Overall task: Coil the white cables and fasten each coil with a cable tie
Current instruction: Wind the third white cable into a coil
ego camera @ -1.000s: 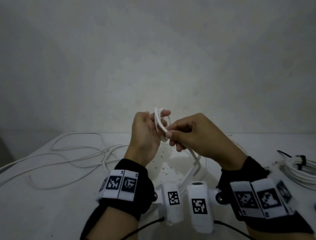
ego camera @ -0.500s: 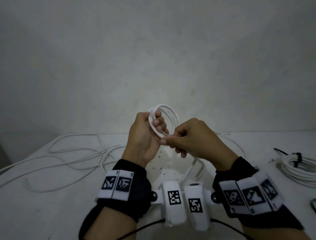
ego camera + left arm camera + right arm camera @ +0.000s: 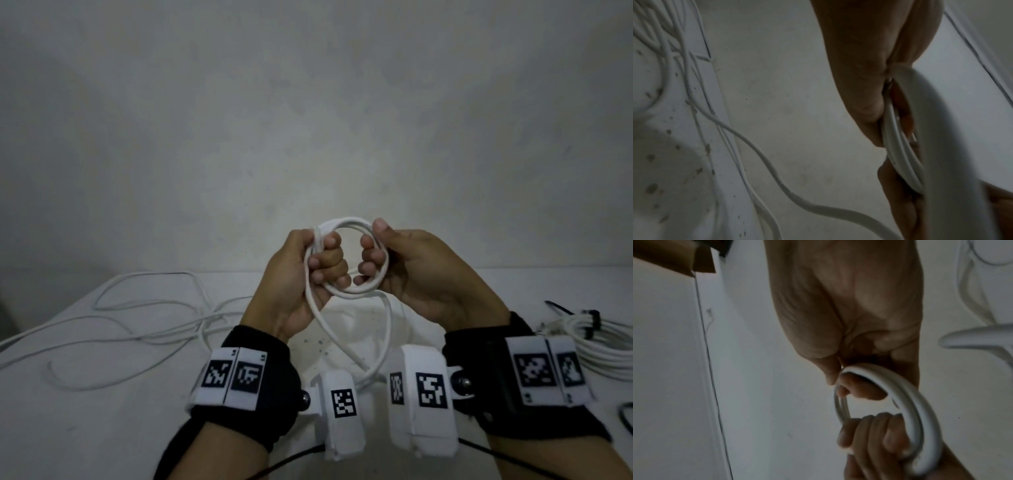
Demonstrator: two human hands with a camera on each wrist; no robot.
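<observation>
The small round coil of smooth white cable [image 3: 346, 260] hung in the air between my hands, above the white table [image 3: 102, 411]. My left hand [image 3: 301, 274] curled its fingers tight round the coil's left side, and my right hand [image 3: 404, 270] pinched the right side, thumb on top. The cable's loose tail [image 3: 356, 346] drooped from the coil toward my wrists. I judged it light, springy and a little slick, so the crossing of the turns was the place to clamp. Loose white cables [image 3: 137, 329] sprawled at left; a finished white bundle with a black cable tie [image 3: 592, 322] lay at right.
</observation>
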